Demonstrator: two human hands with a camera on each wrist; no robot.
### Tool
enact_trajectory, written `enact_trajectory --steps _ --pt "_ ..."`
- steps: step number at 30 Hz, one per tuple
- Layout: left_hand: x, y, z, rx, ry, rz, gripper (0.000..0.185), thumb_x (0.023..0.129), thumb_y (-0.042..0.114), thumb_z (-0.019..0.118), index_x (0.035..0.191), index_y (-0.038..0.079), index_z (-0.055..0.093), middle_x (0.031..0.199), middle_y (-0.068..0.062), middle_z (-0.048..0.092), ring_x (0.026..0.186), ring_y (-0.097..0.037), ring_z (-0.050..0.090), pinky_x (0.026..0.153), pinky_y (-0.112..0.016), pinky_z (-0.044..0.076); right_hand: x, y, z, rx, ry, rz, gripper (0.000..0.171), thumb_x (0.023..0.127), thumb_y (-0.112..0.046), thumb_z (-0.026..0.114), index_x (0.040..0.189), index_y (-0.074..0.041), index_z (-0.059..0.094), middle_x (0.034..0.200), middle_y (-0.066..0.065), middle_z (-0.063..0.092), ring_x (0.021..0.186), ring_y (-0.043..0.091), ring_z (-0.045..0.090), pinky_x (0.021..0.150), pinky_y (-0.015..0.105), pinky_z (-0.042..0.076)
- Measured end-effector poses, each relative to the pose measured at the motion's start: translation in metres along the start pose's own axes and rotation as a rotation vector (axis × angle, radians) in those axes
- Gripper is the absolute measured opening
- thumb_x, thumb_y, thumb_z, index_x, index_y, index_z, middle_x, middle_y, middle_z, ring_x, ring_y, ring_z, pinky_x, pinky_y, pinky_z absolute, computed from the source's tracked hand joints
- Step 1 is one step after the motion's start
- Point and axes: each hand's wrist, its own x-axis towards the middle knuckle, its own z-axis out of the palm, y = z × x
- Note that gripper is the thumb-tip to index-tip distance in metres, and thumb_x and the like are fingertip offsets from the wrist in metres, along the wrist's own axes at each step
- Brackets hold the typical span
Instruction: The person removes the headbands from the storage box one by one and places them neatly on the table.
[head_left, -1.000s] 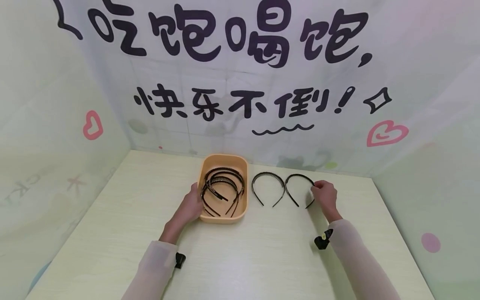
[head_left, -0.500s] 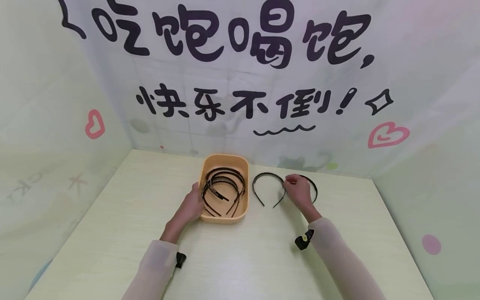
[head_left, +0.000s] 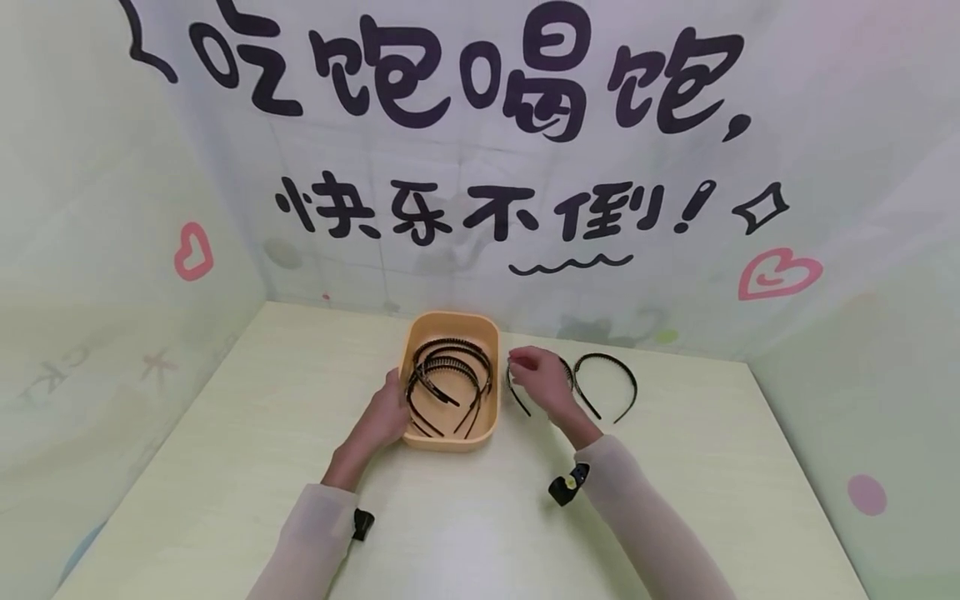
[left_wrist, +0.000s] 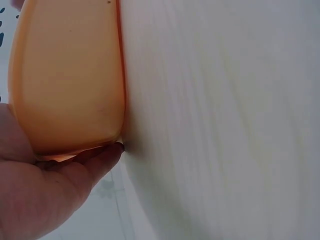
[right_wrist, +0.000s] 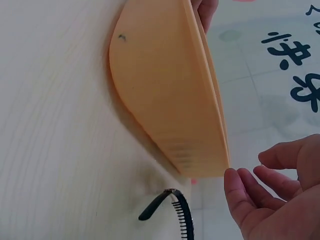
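On a pale wooden table [head_left: 225, 467], the left hand [head_left: 384, 414] rests with relaxed fingers against the left wall of an orange tray [head_left: 451, 441] holding several black toothed headbands [head_left: 448, 375]. Just right of the tray, the right hand [head_left: 542, 382] hovers over a black headband [head_left: 517, 397] lying flat on the table, fingers loosely curled above its left end and not gripping it. Another black headband [head_left: 609, 385] lies further right, clear of both hands.
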Motion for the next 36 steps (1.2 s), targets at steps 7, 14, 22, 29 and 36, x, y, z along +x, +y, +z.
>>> enact_trajectory --steps 7,14,22,29,36 --pt "-0.001 -0.001 0.001 -0.004 0.002 0.0 0.055 0.104 0.003 0.028 0.154 -0.005 0.009 0.14 -0.038 0.046 0.117 -0.041 0.058 0.09 -0.05 0.05 0.004 -0.012 0.017 -0.081 -0.021 -0.07 0.032 0.097 -0.008 0.061 0.127 0.002 0.064 0.119 0.017 0.068 0.111 0.029 0.064 0.091 0.038 0.054" --pt "0.0 -0.001 0.0 0.003 -0.001 0.012 0.054 0.104 0.003 0.027 0.154 -0.006 0.009 0.136 -0.037 0.05 0.102 -0.032 0.062 0.08 -0.043 0.05 0.001 -0.027 0.033 -0.055 -0.164 -0.014 0.039 0.097 -0.008 0.06 0.134 0.002 0.058 0.132 0.018 0.061 0.123 0.032 0.056 0.099 0.043 0.049" --pt "0.0 -0.002 0.001 -0.012 0.0 0.013 0.056 0.104 0.007 0.034 0.154 -0.004 0.01 0.121 -0.031 0.061 0.087 -0.025 0.064 0.079 -0.042 0.05 -0.005 -0.036 0.053 -0.043 -0.346 0.095 0.06 0.098 -0.022 0.06 0.149 0.001 0.039 0.154 0.017 0.039 0.135 0.037 0.044 0.107 0.053 0.04" --pt "-0.001 0.0 0.001 -0.006 -0.002 0.012 0.054 0.106 0.008 0.029 0.154 -0.004 0.01 0.121 -0.032 0.06 0.085 -0.024 0.064 0.076 -0.041 0.051 -0.006 -0.038 0.064 -0.127 -0.354 0.178 0.068 0.098 -0.027 0.06 0.153 -0.001 0.031 0.157 0.017 0.034 0.14 0.037 0.038 0.109 0.054 0.036" --pt "0.0 -0.001 -0.001 -0.003 -0.011 0.007 0.054 0.105 0.005 0.026 0.154 -0.005 0.007 0.132 -0.037 0.052 0.097 -0.033 0.065 0.08 -0.044 0.052 -0.008 -0.041 0.065 -0.126 -0.301 0.151 0.063 0.098 -0.025 0.06 0.15 0.002 0.037 0.154 0.019 0.039 0.138 0.036 0.041 0.107 0.053 0.039"
